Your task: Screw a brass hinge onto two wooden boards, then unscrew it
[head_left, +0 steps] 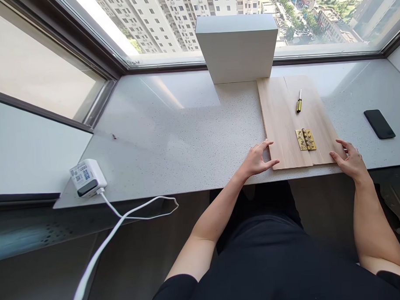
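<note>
Both arms reaching forward, fingers (271, 163) parted

Window daylight — bright, glare patches

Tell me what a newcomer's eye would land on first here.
Probably the brass hinge, bright against the pale wooden boards, lying across their seam near the front edge, with a yellow-and-black screwdriver beyond it. The left hand and right hand frame the boards from either side. Behind, a big white box stands against the window, with high-rise buildings far below.
</note>
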### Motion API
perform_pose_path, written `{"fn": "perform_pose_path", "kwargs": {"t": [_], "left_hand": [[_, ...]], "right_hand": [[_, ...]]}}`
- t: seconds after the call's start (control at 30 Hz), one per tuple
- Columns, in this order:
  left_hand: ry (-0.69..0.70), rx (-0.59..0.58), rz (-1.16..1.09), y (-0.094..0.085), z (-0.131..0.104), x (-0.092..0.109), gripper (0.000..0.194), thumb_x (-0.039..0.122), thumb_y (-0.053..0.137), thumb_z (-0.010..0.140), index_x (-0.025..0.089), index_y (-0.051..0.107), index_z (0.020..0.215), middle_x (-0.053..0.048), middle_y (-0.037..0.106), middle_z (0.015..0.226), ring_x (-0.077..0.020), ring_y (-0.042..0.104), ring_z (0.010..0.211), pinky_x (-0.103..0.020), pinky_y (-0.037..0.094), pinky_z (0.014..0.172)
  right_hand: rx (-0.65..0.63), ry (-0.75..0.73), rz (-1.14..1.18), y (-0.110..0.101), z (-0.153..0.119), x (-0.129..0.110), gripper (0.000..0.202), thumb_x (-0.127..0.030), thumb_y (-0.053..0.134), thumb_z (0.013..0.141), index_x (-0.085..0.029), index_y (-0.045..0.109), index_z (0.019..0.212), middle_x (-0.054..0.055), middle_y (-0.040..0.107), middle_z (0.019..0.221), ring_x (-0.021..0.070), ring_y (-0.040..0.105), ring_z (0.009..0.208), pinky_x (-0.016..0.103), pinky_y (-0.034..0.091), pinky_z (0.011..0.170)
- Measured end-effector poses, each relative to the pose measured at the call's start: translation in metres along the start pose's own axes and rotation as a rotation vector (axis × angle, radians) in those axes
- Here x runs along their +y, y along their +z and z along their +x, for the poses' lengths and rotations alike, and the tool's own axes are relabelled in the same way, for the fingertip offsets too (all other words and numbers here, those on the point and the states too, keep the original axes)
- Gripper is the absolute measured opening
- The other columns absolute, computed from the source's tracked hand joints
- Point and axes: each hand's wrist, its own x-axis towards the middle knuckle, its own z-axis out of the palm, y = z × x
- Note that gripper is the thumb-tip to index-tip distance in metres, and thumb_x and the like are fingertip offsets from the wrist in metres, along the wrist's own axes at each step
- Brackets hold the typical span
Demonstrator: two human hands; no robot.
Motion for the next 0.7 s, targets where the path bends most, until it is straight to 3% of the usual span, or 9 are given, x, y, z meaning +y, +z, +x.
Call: {"fn": "perform_pose_path", "kwargs": {"t": [0.3,0.5,0.7], "left_hand": [[0.008,-0.018,0.044,0.008,0.008,0.008,0.082,0.058,0.094,0.105,0.022,0.061,0.171,-0.023,0.05,0.189,-0.0442,0.047,0.179,-0.069,0.038,0.147],[0.011,-0.039,0.009,0.009,0.016,0.008,0.081,0.055,0.093,0.106,0.018,0.06,0.171,-0.023,0.052,0.188,-0.0431,0.052,0.176,-0.064,0.041,0.147],[0.014,-0.032,-0.01,0.002,0.019,0.006,0.081,0.058,0.091,0.107,0.019,0.059,0.17,-0.021,0.066,0.176,-0.0413,0.063,0.165,-0.062,0.045,0.145]], "right_hand": [[0.024,0.013,-0.009,-0.005,-0.002,0.004,0.091,-0.066,0.071,0.087,-0.02,0.07,0.166,0.028,0.075,0.145,0.0475,0.07,0.139,0.066,0.06,0.116],[0.028,0.007,-0.013,-0.007,0.008,0.012,0.091,-0.067,0.069,0.087,-0.02,0.07,0.165,0.026,0.076,0.152,0.0491,0.071,0.141,0.066,0.062,0.115],[0.037,-0.04,-0.044,-0.003,0.01,0.019,0.075,-0.063,0.069,0.094,-0.027,0.07,0.161,0.02,0.071,0.169,0.0503,0.062,0.159,0.073,0.053,0.13]]}}
